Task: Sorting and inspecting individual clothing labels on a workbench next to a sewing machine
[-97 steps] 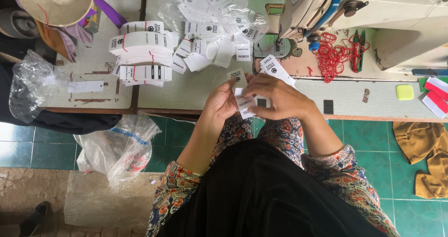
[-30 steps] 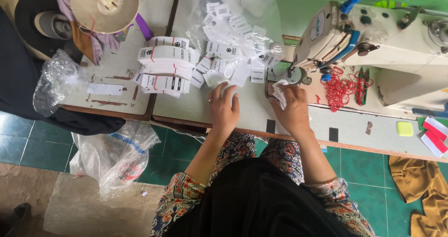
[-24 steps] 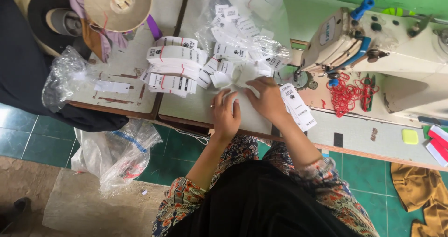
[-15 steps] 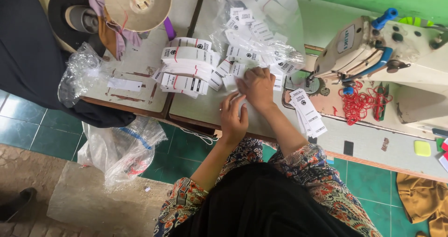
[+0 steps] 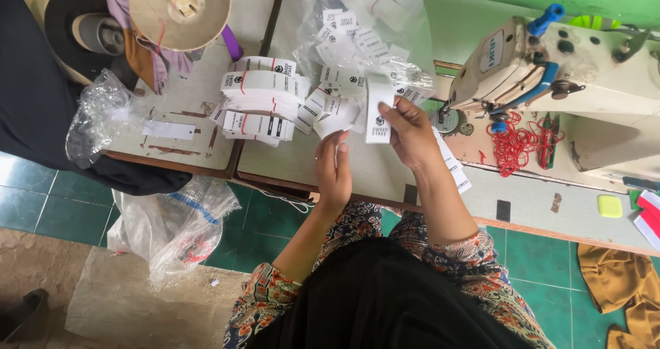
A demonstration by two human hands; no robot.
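Labels are being handled over the table [image 5: 302, 167] beside a sewing machine [image 5: 550, 74]. One white label [image 5: 379, 108] is pinched upright between thumb and fingers of the right hand [image 5: 409, 132], its upper end reaching a loose heap of labels [image 5: 350, 60] that lies in a clear plastic bag [image 5: 405, 26]. The left hand [image 5: 335, 174] is held just beside it, above the table's near edge, fingers loosely curled and close together, and nothing can be seen gripped in it. Bundled stacks of labels [image 5: 258, 102], tied with red thread, are laid to the left of the hands. A tangle of red thread [image 5: 519, 146] is seen under the machine's arm. A cone-shaped spool [image 5: 180, 9] is stood at the far left of the table, and a crumpled plastic bag [image 5: 172, 225] is left on the green tiled floor [image 5: 536, 260].
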